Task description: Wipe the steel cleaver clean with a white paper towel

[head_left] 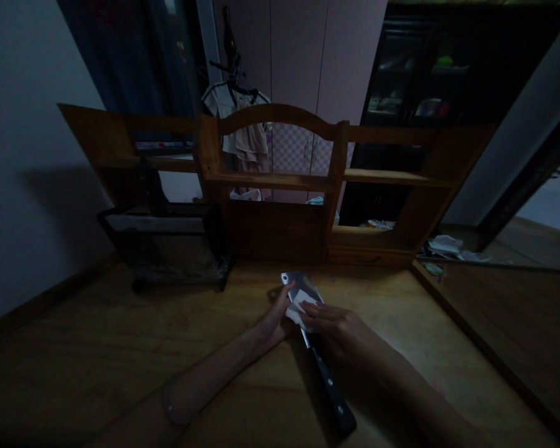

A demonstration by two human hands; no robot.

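Observation:
A cleaver lies flat on the wooden desk (121, 348), its shiny blade (302, 287) pointing away from me and its black riveted handle (332, 392) toward me. A small white cloth or paper (297, 307) rests on the blade. My left hand (276, 318) sits at the blade's left edge with its fingers on the white piece. My right hand (338, 330) lies over the blade's near end, fingertips pressed on the white piece. Neither hand lifts the cleaver.
A wooden shelf unit (280, 180) stands along the desk's back edge. A dark wire rack (163, 242) sits at the back left. Crumpled papers (445, 247) lie at the right. Clothes hang on a hanger (240, 118) behind the shelf. The room is dim.

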